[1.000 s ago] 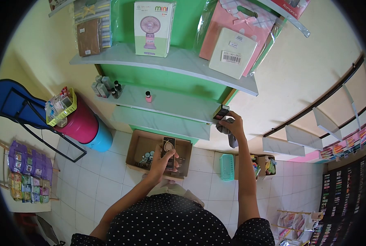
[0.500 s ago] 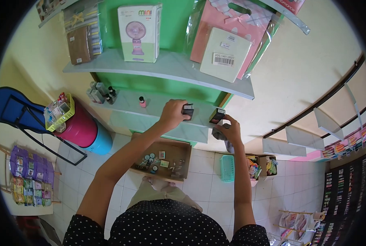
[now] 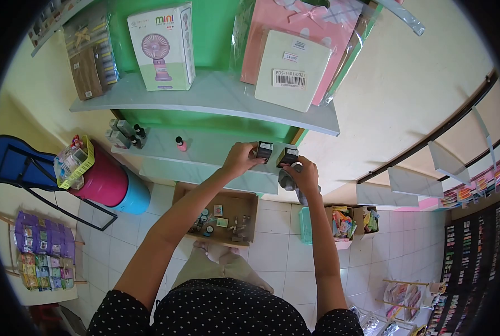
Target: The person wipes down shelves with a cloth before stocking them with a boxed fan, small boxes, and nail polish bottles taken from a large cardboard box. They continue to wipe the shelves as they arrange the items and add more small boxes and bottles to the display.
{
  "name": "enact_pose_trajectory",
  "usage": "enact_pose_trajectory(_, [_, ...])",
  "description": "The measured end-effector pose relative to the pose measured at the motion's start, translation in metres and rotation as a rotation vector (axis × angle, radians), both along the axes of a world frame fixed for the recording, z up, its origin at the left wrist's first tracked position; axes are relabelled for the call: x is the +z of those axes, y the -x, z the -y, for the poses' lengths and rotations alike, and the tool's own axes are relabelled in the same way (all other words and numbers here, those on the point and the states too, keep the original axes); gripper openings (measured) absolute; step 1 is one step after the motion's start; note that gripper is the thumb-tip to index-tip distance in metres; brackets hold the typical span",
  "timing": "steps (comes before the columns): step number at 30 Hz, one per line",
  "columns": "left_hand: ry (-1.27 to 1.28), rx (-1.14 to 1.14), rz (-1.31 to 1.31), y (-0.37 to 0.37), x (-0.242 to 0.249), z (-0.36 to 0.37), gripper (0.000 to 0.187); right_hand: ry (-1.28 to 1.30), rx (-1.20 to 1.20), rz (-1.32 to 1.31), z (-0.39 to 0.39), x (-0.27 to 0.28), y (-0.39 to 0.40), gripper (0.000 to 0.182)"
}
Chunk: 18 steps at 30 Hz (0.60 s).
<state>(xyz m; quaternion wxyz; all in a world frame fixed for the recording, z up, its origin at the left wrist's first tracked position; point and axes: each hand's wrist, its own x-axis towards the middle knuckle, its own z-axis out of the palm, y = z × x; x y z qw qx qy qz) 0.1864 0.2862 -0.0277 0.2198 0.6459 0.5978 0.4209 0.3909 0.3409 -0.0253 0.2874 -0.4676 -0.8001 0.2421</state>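
My left hand (image 3: 240, 160) is closed around a small black box (image 3: 264, 151) at the right end of the lower shelf (image 3: 205, 152). Close beside it, a second black box (image 3: 287, 157) is pinched in the fingers of my right hand (image 3: 307, 176). A bunched grey cloth (image 3: 287, 181) is also tucked in the right hand and hangs below it. A pink nail polish bottle (image 3: 181, 144) with a black cap stands on the shelf left of my hands. Farther left are dark bottles (image 3: 138, 137) and several small grey boxes (image 3: 117, 133).
The upper shelf (image 3: 205, 99) holds a mini fan box (image 3: 161, 47), a pale boxed item (image 3: 292, 70) and a pink gift bag (image 3: 250, 50). Below stands an open cardboard box (image 3: 251, 227) with small items. A teal basket (image 3: 305, 227) and stools (image 3: 107, 182) are on the floor.
My right hand has brought its black box left and nearer to the one in my left hand. The whole view has shifted slightly.
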Motion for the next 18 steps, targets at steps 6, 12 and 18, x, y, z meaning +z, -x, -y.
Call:
enact_pose_trajectory(6, [-0.021, -0.017, 0.007, -0.009, 0.003, 0.001, 0.022, -0.01, 0.015, 0.037, 0.001, 0.004, 0.005, 0.032])
enact_pose_trajectory(12, [-0.008, -0.029, 0.058, -0.008, -0.008, -0.002, 0.022, 0.023, 0.013, 0.082, 0.004, 0.013, 0.004, 0.032])
enact_pose_trajectory(18, [-0.005, -0.048, 0.092, -0.008, -0.003, 0.001, 0.023, -0.004, 0.054, 0.004, -0.003, -0.001, 0.001, 0.035])
